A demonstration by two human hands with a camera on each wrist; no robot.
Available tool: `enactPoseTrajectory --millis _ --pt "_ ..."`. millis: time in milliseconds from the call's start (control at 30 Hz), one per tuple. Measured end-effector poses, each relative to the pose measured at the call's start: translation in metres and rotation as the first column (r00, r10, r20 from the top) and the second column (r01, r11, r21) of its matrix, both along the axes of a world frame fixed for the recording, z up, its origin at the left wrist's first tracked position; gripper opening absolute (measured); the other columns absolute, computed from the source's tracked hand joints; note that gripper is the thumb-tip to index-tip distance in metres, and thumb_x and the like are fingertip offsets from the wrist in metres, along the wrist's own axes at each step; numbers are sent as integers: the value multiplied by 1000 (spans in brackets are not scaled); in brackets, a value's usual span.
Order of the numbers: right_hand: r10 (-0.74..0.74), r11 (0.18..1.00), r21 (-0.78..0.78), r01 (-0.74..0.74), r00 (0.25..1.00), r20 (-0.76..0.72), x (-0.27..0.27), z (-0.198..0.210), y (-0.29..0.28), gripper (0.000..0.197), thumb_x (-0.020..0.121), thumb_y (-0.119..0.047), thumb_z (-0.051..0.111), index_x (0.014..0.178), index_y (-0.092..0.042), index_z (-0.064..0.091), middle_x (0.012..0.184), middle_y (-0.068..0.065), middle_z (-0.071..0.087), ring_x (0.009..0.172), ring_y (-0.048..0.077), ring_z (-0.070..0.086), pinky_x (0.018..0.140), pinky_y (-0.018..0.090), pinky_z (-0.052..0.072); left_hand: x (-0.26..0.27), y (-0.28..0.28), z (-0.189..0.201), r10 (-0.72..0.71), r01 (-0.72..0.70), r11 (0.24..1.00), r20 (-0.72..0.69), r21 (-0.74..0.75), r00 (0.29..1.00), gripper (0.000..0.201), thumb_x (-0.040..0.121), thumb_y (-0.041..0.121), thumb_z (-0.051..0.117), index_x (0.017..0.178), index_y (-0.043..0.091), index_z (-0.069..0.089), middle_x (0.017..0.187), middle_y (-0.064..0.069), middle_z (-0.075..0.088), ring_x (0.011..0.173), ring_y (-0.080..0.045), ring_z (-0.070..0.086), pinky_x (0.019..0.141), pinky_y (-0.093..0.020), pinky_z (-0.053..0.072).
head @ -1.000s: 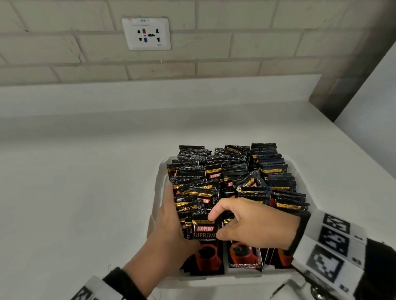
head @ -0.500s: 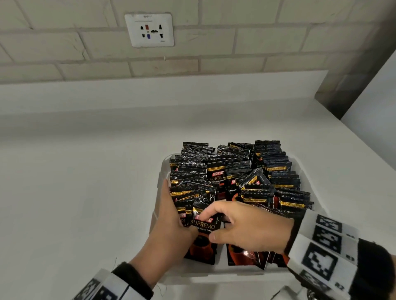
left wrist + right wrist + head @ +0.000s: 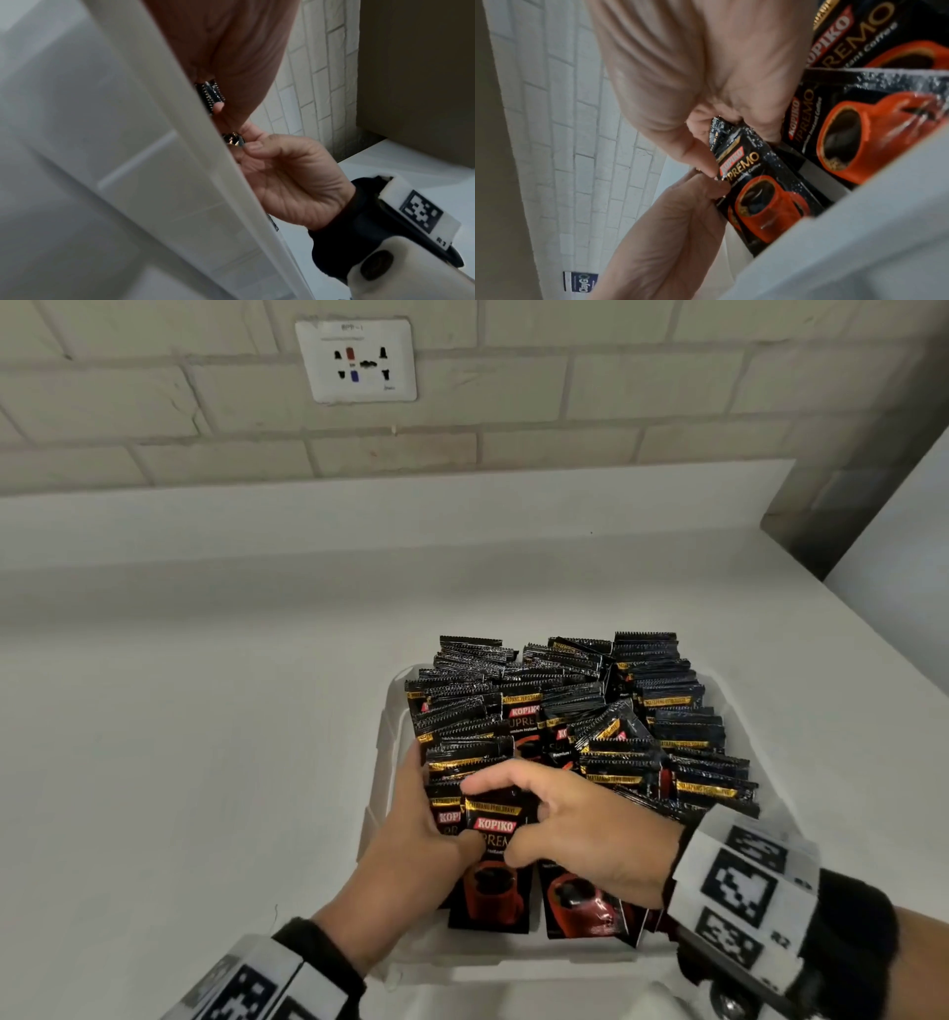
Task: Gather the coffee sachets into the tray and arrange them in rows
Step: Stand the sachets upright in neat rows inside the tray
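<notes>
The white tray on the desk is packed with black coffee sachets standing in three rough rows, the middle one jumbled. At the tray's near left corner the right hand pinches the front sachet by its top edge between thumb and curled fingers; the left hand lies against the left row's outer side, thumb on that same sachet, though its fingers are hidden, so I cannot tell how firmly it grips. The likely trouble: pressing this sachet home could tip the crowded left row backward or shove loose middle packets over the tray's rim.
</notes>
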State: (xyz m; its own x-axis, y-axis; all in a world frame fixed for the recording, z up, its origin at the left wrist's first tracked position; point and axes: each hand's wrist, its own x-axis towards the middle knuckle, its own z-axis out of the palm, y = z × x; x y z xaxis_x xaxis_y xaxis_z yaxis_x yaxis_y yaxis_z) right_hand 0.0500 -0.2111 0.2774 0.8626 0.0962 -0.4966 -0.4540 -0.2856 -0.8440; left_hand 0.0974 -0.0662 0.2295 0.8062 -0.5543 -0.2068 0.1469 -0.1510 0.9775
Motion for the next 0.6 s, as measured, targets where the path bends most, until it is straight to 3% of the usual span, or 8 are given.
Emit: enactPoseTrajectory --millis 67,167,233,300,367,433,500,600 --pt "-116 992 49 117 993 -26 -2 -3 2 55 69 4 56 107 -35 50 123 19 51 86 26 52 80 46 45 1 -1 2 -4 3 999 -12 -37 1000 86 68 -8 57 136 36 29 107 0 66 84 -11 67 65 -22 51" --pt "-282 942 175 285 959 -44 -1 -8 9 61 70 9 49 118 -25 35 131 11 41 103 23 48 82 36 40 0 -4 5 12 -10 995 14 -99 1000 96 58 -4 53 139 38 24 108 12 65 87 -9 66 68 -25 54" --pt "-387 876 284 389 920 -67 1 -7 15 70 74 21 40 131 -18 27 138 11 33 120 21 40 91 33 36 -2 -9 7 39 -32 990 45 -140 998 91 57 -5 53 130 42 26 101 31 63 91 4 63 73 -20 53" --pt "-431 836 344 427 900 -70 4 -7 20 79 75 25 37 140 -16 20 145 12 30 128 21 35 102 34 33 -4 -13 7 58 -47 984 58 -171 997 85 55 -5 53 121 43 29 97 40 60 94 12 60 74 -15 50" --pt "-408 851 330 409 910 -74 6 -12 23 87 74 21 39 146 -18 12 147 5 27 129 17 32 107 35 29 -4 -13 6 55 -46 979 37 -199 998 87 52 -7 51 121 42 31 97 35 63 93 9 62 71 -15 50" --pt "-368 881 286 377 926 -89 5 -13 27 98 64 6 49 147 -28 10 146 -6 22 131 13 27 107 36 29 -4 -10 7 22 -23 974 -6 -225 1000 90 51 -7 48 125 42 32 95 27 67 88 3 64 65 -17 51" --pt "-376 877 282 390 921 -107 4 -12 28 111 46 -7 51 146 -36 12 152 -4 15 137 15 20 111 40 26 -1 -7 6 5 -18 968 -54 -251 999 92 49 -2 51 130 38 36 101 14 69 90 -7 66 68 -21 52" --pt "-361 881 280 382 924 -126 4 -6 27 115 42 -7 49 146 -34 11 151 2 20 137 17 21 112 42 24 5 -5 1 43 -70 951 -96 -302 994 89 48 17 60 134 24 40 115 -5 65 103 -21 62 75 -24 52"
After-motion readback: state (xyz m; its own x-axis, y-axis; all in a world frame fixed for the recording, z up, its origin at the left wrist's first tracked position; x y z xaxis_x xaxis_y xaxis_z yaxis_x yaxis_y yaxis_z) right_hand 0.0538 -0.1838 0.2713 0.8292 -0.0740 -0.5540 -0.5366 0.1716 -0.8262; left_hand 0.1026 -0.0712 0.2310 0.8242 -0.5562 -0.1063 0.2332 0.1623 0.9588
